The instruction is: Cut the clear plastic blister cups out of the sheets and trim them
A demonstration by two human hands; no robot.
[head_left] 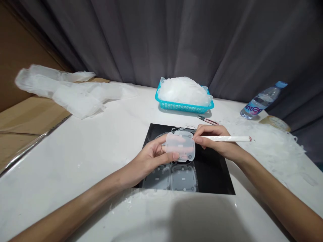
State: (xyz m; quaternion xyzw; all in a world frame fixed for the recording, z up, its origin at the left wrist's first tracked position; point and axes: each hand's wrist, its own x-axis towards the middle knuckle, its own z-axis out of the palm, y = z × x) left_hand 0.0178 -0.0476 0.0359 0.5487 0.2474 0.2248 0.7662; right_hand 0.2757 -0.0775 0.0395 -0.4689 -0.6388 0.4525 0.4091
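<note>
My left hand (pixel 151 156) holds a small translucent plastic piece (pixel 180 146) with rounded corners above a black mat (pixel 214 168), thumb on its lower edge and fingers behind it. My right hand (pixel 214 141) is closed around a thin white stick-like tool (pixel 227 138), its tip touching the piece's right edge. Two more translucent pieces (pixel 171 177), joined side by side, lie flat on the mat just below the held one.
A turquoise basket (pixel 184 107) heaped with translucent plastic stands at the back. Plastic trimmings (pixel 270 148) are piled at the right, a water bottle (pixel 262 101) beyond them. Small snips (pixel 208 120) lie behind the mat. Plastic bags (pixel 68 90) rest on cardboard at the left.
</note>
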